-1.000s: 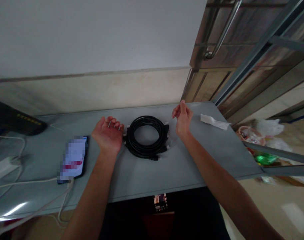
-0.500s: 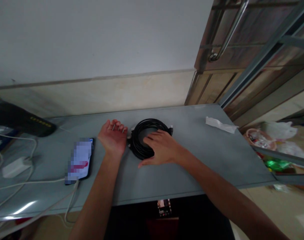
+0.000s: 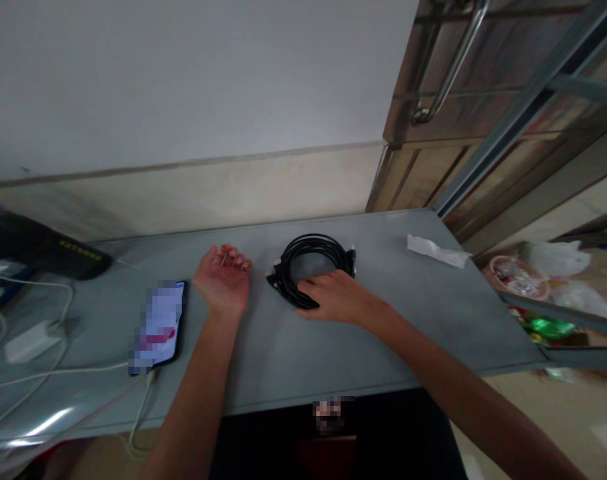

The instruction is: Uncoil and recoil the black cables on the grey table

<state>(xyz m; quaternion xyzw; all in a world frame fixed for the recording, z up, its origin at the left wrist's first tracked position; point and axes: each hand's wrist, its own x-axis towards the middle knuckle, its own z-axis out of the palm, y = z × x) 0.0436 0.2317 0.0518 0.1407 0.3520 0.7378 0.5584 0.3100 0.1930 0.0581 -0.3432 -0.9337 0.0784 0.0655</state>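
A coil of black cable (image 3: 317,241) lies on the grey table, with several plug ends showing at its left and right sides. My right hand (image 3: 336,297) grips the near side of this coil, thumb at the outer edge and fingers over the loops. The hand covers part of the windings. To the left of the coil, apart from it, my left hand (image 3: 224,280) rests palm up. Its fingers are loosely curled with narrow gaps between them, and nothing shows in the palm.
A phone (image 3: 160,323) with white cables and a white charger block (image 3: 33,341) lie at the left. A black bottle (image 3: 48,247) lies behind them. A crumpled white paper strip (image 3: 438,251) is at the right. Past the table edge stands a pink basket (image 3: 520,277) with plastic wrapping.
My right hand has closed on the near side of the coil. The coil has shifted slightly right, away from my left hand, which has stayed almost still.
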